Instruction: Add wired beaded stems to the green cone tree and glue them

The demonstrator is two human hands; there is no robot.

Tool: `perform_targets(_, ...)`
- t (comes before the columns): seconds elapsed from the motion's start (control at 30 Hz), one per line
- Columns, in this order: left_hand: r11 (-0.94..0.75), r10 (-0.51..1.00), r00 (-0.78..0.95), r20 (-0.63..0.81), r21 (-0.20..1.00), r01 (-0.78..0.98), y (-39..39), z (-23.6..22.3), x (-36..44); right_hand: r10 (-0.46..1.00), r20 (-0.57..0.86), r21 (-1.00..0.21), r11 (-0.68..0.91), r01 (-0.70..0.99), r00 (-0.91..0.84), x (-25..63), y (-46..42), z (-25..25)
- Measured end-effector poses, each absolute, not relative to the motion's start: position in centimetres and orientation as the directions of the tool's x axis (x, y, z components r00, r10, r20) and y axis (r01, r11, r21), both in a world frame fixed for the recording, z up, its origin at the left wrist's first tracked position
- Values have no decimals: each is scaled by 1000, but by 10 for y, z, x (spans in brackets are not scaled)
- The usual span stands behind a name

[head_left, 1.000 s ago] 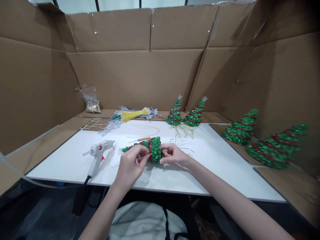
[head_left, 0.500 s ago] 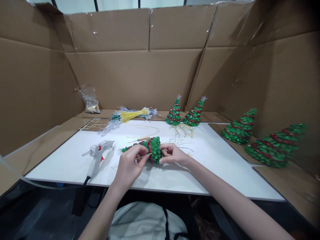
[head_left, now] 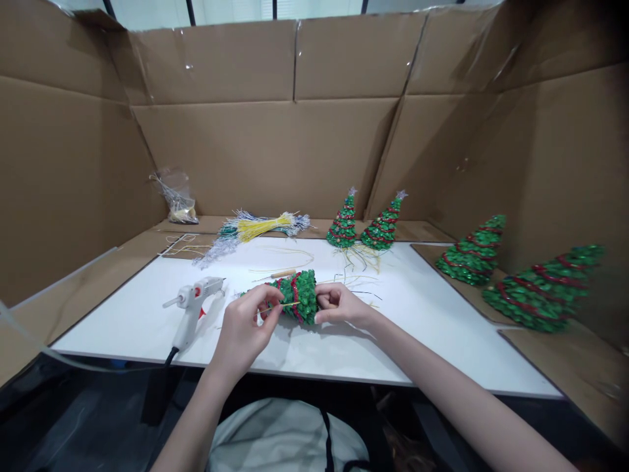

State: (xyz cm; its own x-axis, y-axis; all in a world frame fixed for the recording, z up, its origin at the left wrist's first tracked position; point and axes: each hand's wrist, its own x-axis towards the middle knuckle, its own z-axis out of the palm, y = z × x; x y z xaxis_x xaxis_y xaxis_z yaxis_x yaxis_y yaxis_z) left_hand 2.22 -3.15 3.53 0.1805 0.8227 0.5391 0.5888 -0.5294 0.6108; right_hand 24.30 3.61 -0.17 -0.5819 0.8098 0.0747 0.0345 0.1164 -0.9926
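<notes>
A small green Christmas tree [head_left: 305, 295] with red garland lies on its side over the white board [head_left: 344, 360], its base toward the right. My right hand [head_left: 339, 304] grips it at the base, fingers curled at the underside and partly hidden. Between the thumb and forefinger of my left hand [head_left: 250, 321] is a thin yellow wire [head_left: 289, 304], which reaches across the tree's side. The tree's tip is mostly hidden behind my left hand. A wooden-handled tool [head_left: 284, 273] lies just behind the tree.
To the left rests a white glue gun [head_left: 191, 311] with its cord. Bundled yellow wires [head_left: 263, 226] lie at the back, near a plastic bag [head_left: 179, 200]. Two starred trees [head_left: 343, 223] stand behind, and two more trees [head_left: 474, 252] at right. Cardboard walls [head_left: 221, 151] enclose the board.
My left hand has drawn back slightly to the left with the yellow wire, so more of the wire shows. My right hand keeps its hold at the tree's base.
</notes>
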Motion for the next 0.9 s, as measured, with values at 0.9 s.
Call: perform_targets(0.9,-597,772,233,591,550,584,-25,44,34,825,96,-985,160,67,-557,240,39,-4)
